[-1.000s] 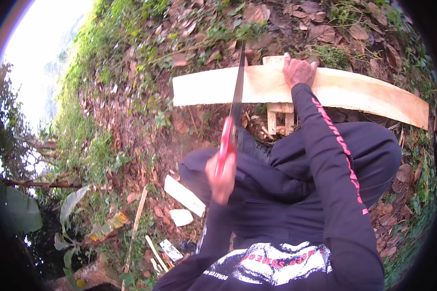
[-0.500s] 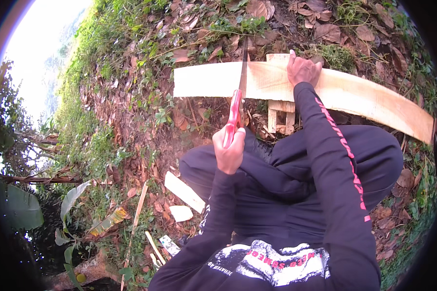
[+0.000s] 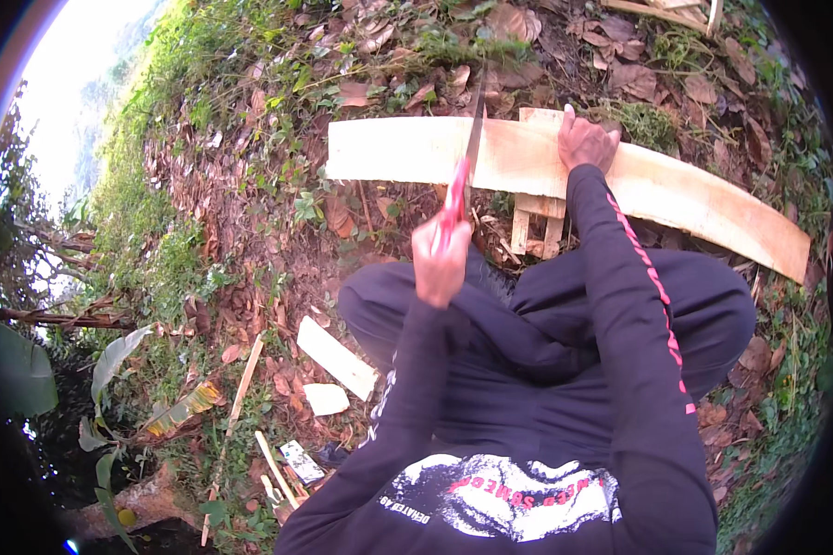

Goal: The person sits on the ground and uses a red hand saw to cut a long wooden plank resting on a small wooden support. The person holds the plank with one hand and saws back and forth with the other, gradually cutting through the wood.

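Note:
A long, pale, curved wooden board [image 3: 389, 149] lies crosswise in front of my folded legs. My left hand [image 3: 440, 261] is closed around the red handle of a handsaw [image 3: 457, 188]. The saw's thin blade crosses the board left of its middle, pointing away from me, and its far end is blurred. Farther right, my right hand [image 3: 588, 145] grips the board near its far edge, some of its fingers hidden. Beneath the board, close to that hand, is a small wooden support [image 3: 539, 205], mostly covered by the board.
Wood offcuts [image 3: 335, 356] and a thin stick [image 3: 234, 435] lie on the leafy ground at my left. A small flat patterned object [image 3: 302, 462] is beside my left sleeve. More wood strips [image 3: 662, 13] lie at the far right. Plants [image 3: 125, 365] grow at the left.
My left hand and the saw have moved slightly away from me, with the blade tilting a little to the right. My right hand stays on the board. The view has shifted slightly.

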`<action>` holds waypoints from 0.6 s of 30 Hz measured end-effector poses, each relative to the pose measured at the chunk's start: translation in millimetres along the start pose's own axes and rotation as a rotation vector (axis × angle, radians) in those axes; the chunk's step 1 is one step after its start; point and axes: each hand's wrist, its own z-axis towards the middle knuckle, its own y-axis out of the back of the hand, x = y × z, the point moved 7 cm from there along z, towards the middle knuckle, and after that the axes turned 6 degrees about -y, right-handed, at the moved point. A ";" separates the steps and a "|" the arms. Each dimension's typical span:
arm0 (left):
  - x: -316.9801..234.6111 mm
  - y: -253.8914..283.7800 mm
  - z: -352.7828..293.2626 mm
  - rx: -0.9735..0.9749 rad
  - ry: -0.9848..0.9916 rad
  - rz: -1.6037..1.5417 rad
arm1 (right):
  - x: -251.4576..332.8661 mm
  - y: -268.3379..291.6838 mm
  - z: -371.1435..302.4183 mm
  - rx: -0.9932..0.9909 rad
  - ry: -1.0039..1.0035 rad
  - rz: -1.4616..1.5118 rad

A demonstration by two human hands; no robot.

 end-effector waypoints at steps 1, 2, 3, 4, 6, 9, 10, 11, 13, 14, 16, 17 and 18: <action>-24.1 1.9 -19.3 0.036 -0.278 0.232 | -0.7 4.6 2.8 -0.002 -0.008 -0.024; -25.3 19.5 -38.9 0.012 0.027 0.057 | 6.0 8.1 3.1 0.004 -0.008 -0.020; -22.6 30.5 -61.5 -0.007 0.345 -0.146 | 6.5 7.6 3.3 0.010 -0.007 -0.044; -27.8 39.8 -68.7 -0.008 0.358 -0.153 | 9.3 3.9 3.1 0.032 0.000 -0.040; -32.7 47.5 -59.7 -0.033 0.327 -0.233 | 13.6 -10.6 -5.4 0.004 -0.011 -0.061; 11.9 30.2 9.8 -0.057 -0.016 -0.034 | 35.4 1.8 -24.2 0.044 -0.021 -0.091; 12.9 28.4 11.0 -0.036 0.142 -0.092 | 33.2 -1.2 -29.0 0.026 -0.025 -0.103; 10.5 39.6 -5.0 -0.013 0.170 -0.089 | 33.3 -6.5 -38.5 0.008 -0.029 -0.113; -5.0 66.0 -40.1 -0.042 0.112 -0.118 | 38.0 -5.1 -48.0 0.006 -0.039 -0.157; -10.9 80.8 -61.3 -0.040 0.140 -0.115 | 41.8 -6.8 -49.4 0.011 -0.040 -0.173; -16.5 106.1 -83.6 -0.014 0.165 -0.117 | 45.0 -10.6 -52.7 -0.010 -0.025 -0.176; -21.4 113.9 -86.5 -0.007 0.172 -0.103 | 51.4 -14.9 -56.3 -0.006 -0.015 -0.167; -20.6 115.8 -75.6 0.000 0.170 -0.128 | 57.8 -11.9 -61.2 0.008 -0.015 -0.178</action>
